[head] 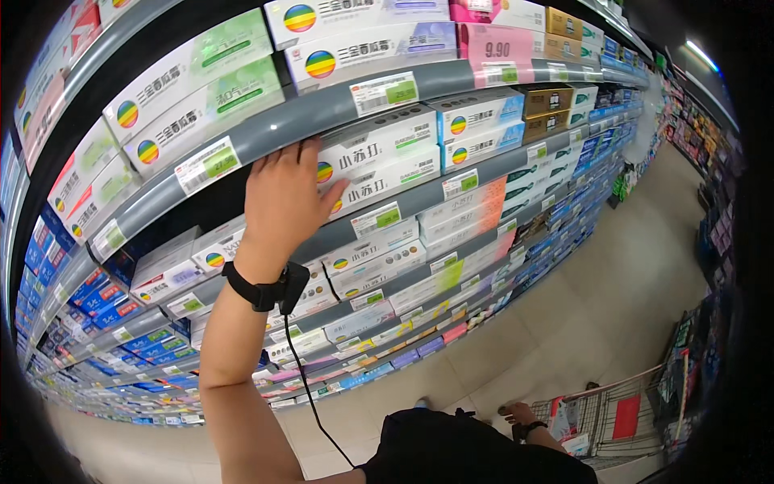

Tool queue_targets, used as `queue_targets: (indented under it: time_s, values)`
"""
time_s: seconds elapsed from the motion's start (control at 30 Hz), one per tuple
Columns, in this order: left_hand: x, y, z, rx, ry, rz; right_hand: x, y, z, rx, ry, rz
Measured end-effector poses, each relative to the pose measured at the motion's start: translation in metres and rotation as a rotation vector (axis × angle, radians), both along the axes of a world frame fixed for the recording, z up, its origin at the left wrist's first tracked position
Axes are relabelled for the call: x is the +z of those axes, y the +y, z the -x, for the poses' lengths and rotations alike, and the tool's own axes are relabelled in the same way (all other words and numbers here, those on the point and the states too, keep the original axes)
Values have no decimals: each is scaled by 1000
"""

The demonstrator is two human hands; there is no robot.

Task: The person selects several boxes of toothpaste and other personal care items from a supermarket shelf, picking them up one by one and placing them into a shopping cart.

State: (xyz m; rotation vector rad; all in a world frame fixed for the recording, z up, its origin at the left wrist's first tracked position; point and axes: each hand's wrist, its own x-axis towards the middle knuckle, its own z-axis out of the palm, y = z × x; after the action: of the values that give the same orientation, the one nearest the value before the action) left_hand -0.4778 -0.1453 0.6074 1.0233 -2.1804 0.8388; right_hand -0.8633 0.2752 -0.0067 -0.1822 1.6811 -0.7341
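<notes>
My left hand (287, 196) reaches up to a shelf, back of the hand towards me. Its thumb lies against the front of two stacked white baking soda toothpaste boxes (387, 172). The other fingers point into the dark gap at the boxes' left end, with their tips partly hidden under the shelf lip above. A black strap with a small device (294, 287) sits on that wrist, and a cable runs down from it. Low on the right, my right hand (518, 414) is beside a wire shopping cart (604, 417). Whether it grips the cart is unclear.
Grey shelf rails (302, 124) with price tags curve across the view. More toothpaste boxes (193, 97) fill the shelves above and below. A pink price card (496, 48) hangs at the upper right. Tiled floor (562, 302) runs along the aisle, and the cart holds some packages (565, 417).
</notes>
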Motion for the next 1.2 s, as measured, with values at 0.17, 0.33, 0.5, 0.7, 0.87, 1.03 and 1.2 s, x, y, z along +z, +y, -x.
queue_targets:
  time_s: [0.17,0.33,0.5,0.7,0.87,1.03,1.2]
  values:
    - [13,-6,17,5,2,-57,-62,58,17,-166,-166,55]
    - [25,-19,9,-47,-18,-210,-81,81,8,-156,-123,10]
    - [27,-16,14,-40,-3,-308,-47,77,-3,-233,3,-120]
    - [37,-13,36,79,124,-591,-80,118,21,-175,-108,8]
    - [31,-37,26,101,103,-564,-154,178,80,587,442,375]
    - [42,-28,38,91,132,-654,-122,173,103,1010,954,485]
    - [43,-21,42,113,196,-785,-121,163,115,1198,738,-48]
